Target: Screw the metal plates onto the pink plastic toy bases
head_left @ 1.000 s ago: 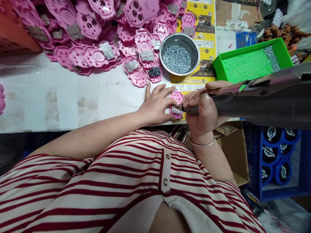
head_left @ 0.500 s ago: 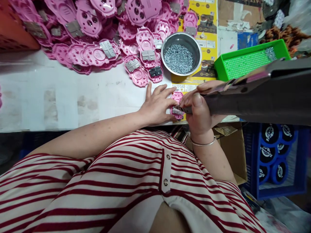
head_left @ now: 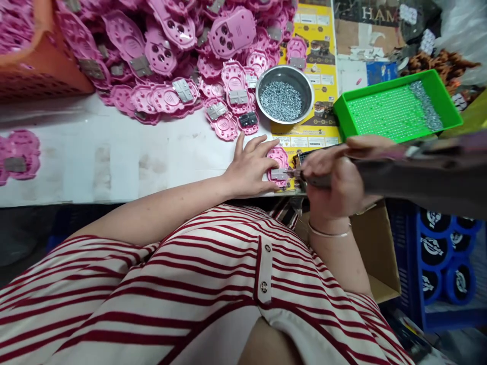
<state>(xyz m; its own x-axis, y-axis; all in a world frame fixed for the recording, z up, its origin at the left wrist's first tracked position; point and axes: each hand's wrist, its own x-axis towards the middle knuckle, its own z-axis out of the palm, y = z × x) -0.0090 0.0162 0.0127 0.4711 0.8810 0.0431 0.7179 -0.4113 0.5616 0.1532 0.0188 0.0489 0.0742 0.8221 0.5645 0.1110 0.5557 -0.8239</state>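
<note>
At the table's front edge lies a pink plastic part (head_left: 278, 158) with a metal plate on it. My left hand (head_left: 251, 167) rests at its left side, thumb and index finger against the part, the other fingers spread. My right hand (head_left: 337, 177) is wrapped round a long dark power screwdriver (head_left: 411, 170), whose tip is at the right edge of the metal plate. The tip is blurred. A steel bowl of small screws (head_left: 284, 95) stands just beyond the part.
Pink parts (head_left: 160, 53) are heaped at the back left beside an orange basket (head_left: 49, 66). A green tray (head_left: 395, 109) with screws stands at right. More pink parts (head_left: 23, 154) lie far left. Below right are a cardboard box (head_left: 375, 248) and a blue crate (head_left: 411, 268).
My right hand and the screwdriver have shifted right, from over the pink part to its right edge. The view has shifted, showing more of the orange basket and the left pink parts.
</note>
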